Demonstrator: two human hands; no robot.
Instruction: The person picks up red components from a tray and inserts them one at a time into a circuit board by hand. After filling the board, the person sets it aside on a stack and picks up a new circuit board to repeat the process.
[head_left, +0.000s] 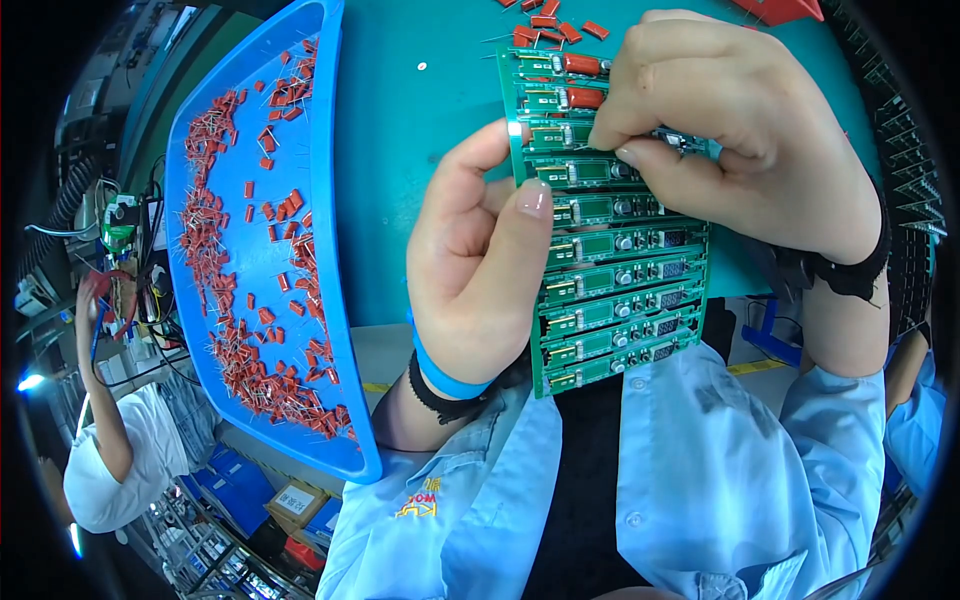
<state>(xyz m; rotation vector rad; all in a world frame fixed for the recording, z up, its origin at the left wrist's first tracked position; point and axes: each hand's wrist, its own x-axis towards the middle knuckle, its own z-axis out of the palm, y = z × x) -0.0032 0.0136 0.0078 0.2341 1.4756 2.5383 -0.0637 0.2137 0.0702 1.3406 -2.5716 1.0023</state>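
Observation:
A green circuit board panel (592,252), made of several narrow strips, tilts up in front of me. My left hand (480,260) grips its left edge, with the thumb on the front face and the fingers behind. Red film capacitors (584,98) sit in the top two strips. Over the third strip, my right hand (735,115) is closed in a pinch, thumb against forefinger. Thin wire shows near those fingertips, but the fingers hide whatever they hold. Small displays and round white parts line the lower strips.
A blue tray (328,200) of loose red capacitors stands on the left. More capacitors (568,32) lie on the green mat (400,150) beyond the panel. At the far right is a dark rack (910,190). A person in white (115,460) works at far left.

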